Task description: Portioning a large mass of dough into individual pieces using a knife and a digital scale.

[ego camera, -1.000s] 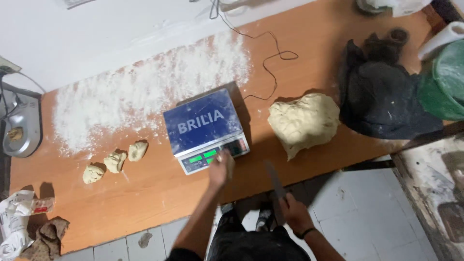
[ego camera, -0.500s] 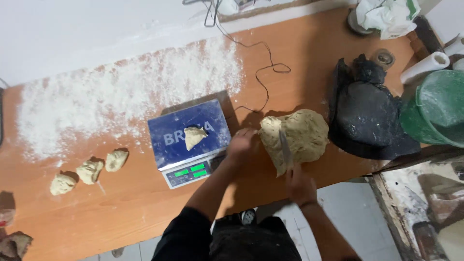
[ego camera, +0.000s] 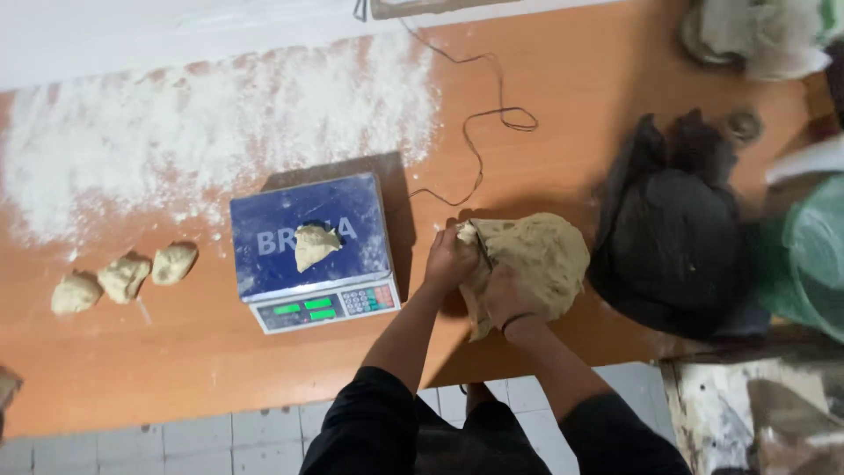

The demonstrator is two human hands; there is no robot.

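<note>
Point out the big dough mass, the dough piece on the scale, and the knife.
big dough mass [ego camera: 543, 259]: head view, on its rounded top surface.
dough piece [ego camera: 313, 245] on the scale [ego camera: 264, 230]: head view, on the piece's middle; scale point on its blue platform.
knife [ego camera: 482, 250]: head view, on the blade between the hands.

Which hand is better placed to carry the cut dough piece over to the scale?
Probably the left hand. It grips the dough mass on the side facing the blue scale, while the right hand is busy holding the knife in the dough.
</note>
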